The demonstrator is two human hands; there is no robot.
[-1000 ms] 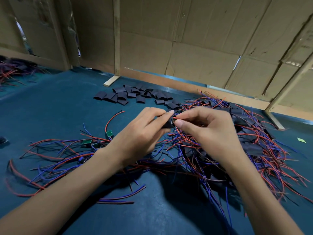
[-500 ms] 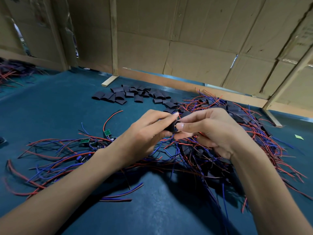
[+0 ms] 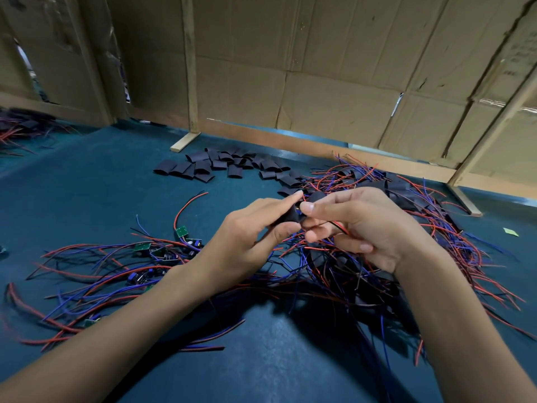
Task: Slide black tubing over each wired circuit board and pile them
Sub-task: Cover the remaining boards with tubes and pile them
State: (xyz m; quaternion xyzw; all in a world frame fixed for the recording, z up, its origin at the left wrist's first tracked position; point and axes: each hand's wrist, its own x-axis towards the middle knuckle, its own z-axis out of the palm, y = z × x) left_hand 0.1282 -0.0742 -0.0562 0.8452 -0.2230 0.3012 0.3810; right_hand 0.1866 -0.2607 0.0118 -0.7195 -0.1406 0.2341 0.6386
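Observation:
My left hand point(image 3: 250, 237) pinches a short piece of black tubing point(image 3: 290, 215) between thumb and forefinger above the table. My right hand point(image 3: 360, 225) meets it from the right, thumb and fingers pinching the wired circuit board at the tube's mouth; the board itself is hidden inside the tube and behind my fingers. Its red and blue wires trail down under my right hand. Bare green circuit boards point(image 3: 181, 231) with wires lie to the left. Loose tubing pieces point(image 3: 220, 165) lie behind. A pile of sleeved boards point(image 3: 406, 193) with wires lies to the right.
The blue table top point(image 3: 87, 184) carries red and blue wires point(image 3: 87, 274) spread across its middle. Cardboard walls point(image 3: 319, 82) on wooden frames close off the back. Another wire heap point(image 3: 17, 132) lies far left. A small green scrap point(image 3: 510, 231) sits at the right.
Both hands stayed together on the tube and shifted slightly away from me. My right hand's fingers have curled in under the tube, turning the wrist.

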